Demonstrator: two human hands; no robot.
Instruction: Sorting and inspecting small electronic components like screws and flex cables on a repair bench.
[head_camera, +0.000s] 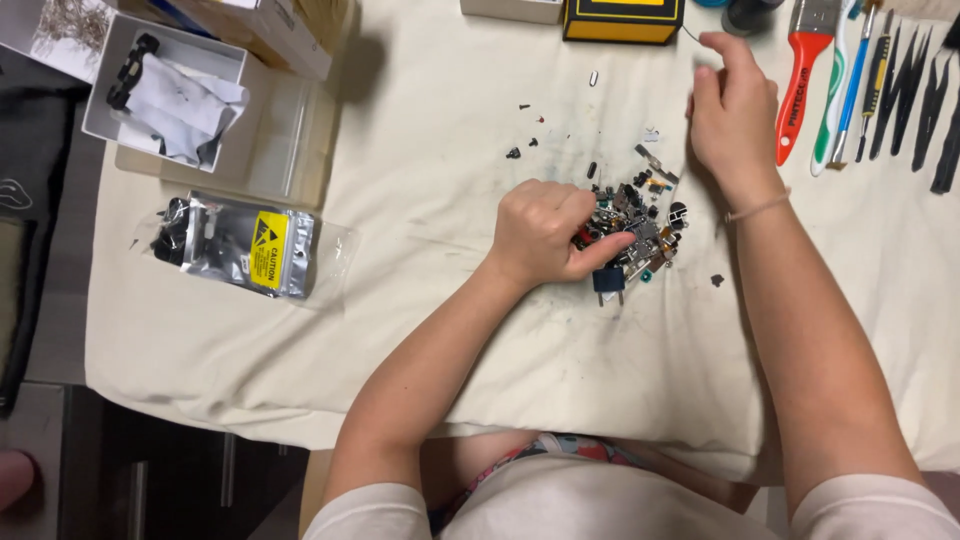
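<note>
Left hand (545, 235): curled on the cream cloth (420, 330), fingers closed on small parts at the near edge of the pile.
Pile of parts (635, 225): heaped mid-cloth, between both hands.
Right hand (735, 115): loosely bent, fingertips pinched together beyond the pile; what is held cannot be told.
Brush (800, 75): laid just right of it.

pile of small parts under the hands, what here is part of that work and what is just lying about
In hand:
- left hand pinching into the pile of small parts
- right hand held above the pile
- loose black screws nearby on the cloth

Lying about:
- silver bag with yellow label
- white box
- red-handled brush
- black tweezers
- yellow box
</note>
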